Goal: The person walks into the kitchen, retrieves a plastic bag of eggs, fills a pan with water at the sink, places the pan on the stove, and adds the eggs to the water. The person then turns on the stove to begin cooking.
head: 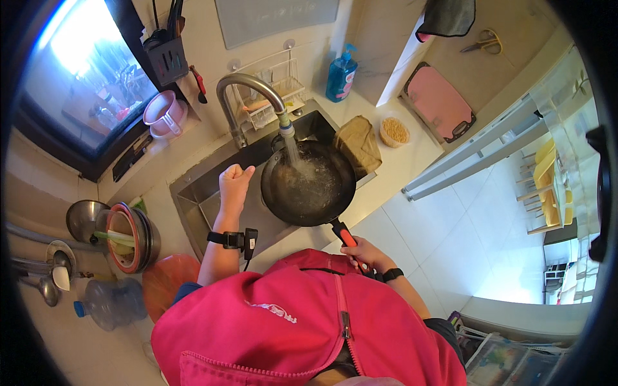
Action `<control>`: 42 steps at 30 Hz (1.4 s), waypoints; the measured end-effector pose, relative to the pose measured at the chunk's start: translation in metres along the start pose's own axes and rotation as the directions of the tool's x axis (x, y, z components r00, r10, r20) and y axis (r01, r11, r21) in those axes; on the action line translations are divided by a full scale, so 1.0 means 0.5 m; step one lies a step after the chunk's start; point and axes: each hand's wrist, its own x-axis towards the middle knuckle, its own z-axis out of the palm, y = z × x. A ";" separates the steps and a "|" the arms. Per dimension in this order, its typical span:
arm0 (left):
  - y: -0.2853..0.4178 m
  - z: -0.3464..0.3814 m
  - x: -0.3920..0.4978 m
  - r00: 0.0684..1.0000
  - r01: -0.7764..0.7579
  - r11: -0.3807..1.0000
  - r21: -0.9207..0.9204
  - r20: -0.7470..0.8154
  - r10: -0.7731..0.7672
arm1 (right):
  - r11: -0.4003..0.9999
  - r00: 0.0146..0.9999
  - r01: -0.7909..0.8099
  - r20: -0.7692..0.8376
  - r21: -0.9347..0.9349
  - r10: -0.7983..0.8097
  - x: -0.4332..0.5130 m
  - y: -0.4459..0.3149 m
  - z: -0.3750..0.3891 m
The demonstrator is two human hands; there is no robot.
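My right hand (369, 254) grips the red and black handle (345, 236) of a dark frying pan (309, 193). The pan is over the steel sink (207, 198), and water from the curved faucet (251, 84) falls into it. Some water covers the pan's bottom. To the left of the pan, my left hand (235, 186) is raised over the sink, its fingers curled closed and the thumb sticking out. Nothing shows in it. A brown cloth (359, 144) lies at the sink's right edge, close to the pan's rim.
Behind the sink are a white wire rack (275, 99) and a blue soap bottle (341, 75). A tub of small pale pieces (394, 130) and a pink cutting board (439, 101) are at the right. Stacked bowls (133, 236) stand on the left, with a pink pot (165, 115) on the ledge.
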 end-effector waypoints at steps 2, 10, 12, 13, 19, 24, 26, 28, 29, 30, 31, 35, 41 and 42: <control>-0.005 -0.002 -0.012 0.999 0.039 0.999 0.026 0.000 -0.039 | 1.000 1.000 -0.017 0.008 0.006 0.017 0.003 0.004 -0.004; 0.006 -0.025 -0.075 0.998 0.020 0.996 -0.088 -0.055 -0.025 | 0.999 0.999 0.004 0.048 -0.034 -0.003 0.003 0.006 -0.026; 0.017 -0.024 -0.094 0.997 -0.026 0.991 -0.133 -0.079 0.016 | 0.998 0.998 0.006 0.058 -0.064 -0.003 0.002 0.002 -0.030; 0.022 -0.025 -0.103 0.997 -0.017 0.994 -0.112 -0.075 0.009 | 0.997 0.998 0.003 0.061 -0.074 0.001 0.003 0.000 -0.033; 0.030 -0.010 -0.179 0.992 -0.012 0.992 -0.127 -0.130 -0.004 | 0.995 0.998 -0.008 0.060 -0.098 0.014 0.002 -0.010 -0.052; 0.025 -0.037 -0.262 0.977 -0.007 0.986 -0.164 -0.209 -0.028 | 0.995 0.994 -0.026 0.102 -0.092 0.036 0.000 -0.016 -0.065; 0.024 -0.056 -0.298 0.958 -0.009 0.990 -0.139 -0.285 -0.031 | 0.994 0.993 -0.037 0.112 -0.100 0.048 0.000 -0.019 -0.072; 0.024 -0.074 -0.335 0.946 -0.007 0.990 -0.142 -0.323 -0.040 | 0.992 0.990 -0.042 0.128 -0.116 0.057 0.002 -0.021 -0.081; 0.025 -0.082 -0.352 0.939 -0.006 0.990 -0.142 -0.341 -0.044 | 0.992 0.988 -0.038 0.142 -0.123 0.055 0.003 -0.021 -0.086; 0.024 -0.089 -0.369 0.923 -0.020 0.987 -0.162 -0.382 -0.044 | 0.991 0.988 -0.039 0.147 -0.124 0.057 0.004 -0.021 -0.090; 0.024 -0.095 -0.383 0.923 -0.001 0.987 -0.161 -0.379 -0.061 | 0.991 0.987 -0.033 0.154 -0.127 0.053 0.004 -0.019 -0.094; 0.025 -0.103 -0.419 0.899 0.001 0.982 -0.188 -0.431 -0.083 | 0.991 0.983 -0.014 0.181 -0.134 0.039 0.006 -0.008 -0.103; 0.045 -0.064 -0.400 0.912 -0.073 0.995 -0.070 -0.408 0.038 | 0.994 0.984 -0.001 0.177 -0.110 0.021 0.002 0.005 -0.106; 0.050 -0.055 -0.391 0.904 -0.108 0.992 -0.060 -0.421 0.073 | 0.994 0.984 0.004 0.176 -0.106 0.015 0.001 0.006 -0.108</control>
